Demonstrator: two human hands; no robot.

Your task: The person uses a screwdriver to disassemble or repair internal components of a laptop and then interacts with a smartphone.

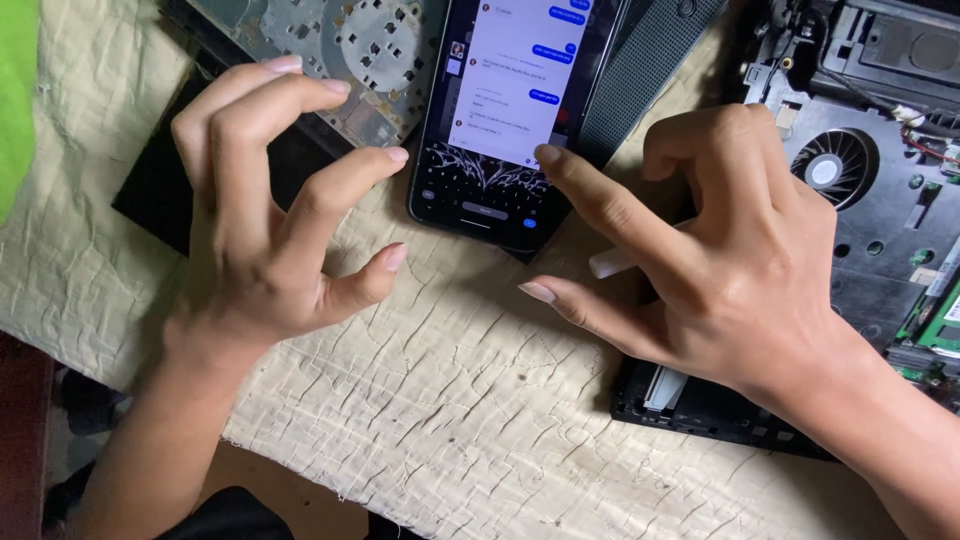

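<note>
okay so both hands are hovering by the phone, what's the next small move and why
Probably slide the right index fingertip a little further onto the phone. It sits at the screen's lower right edge, by the on-screen keyboard, while the left hand hovers beside the phone with curled fingers, holding nothing.

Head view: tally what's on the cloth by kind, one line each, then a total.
Phones: 1, the phone, screen lit, right hand index tip at its lower edge; left hand hovers beside it
Opened laptop bases with fan: 1, laptop base
Perforated metal plates: 1, plate
Grille panels: 1, grille
Total: 4
</note>
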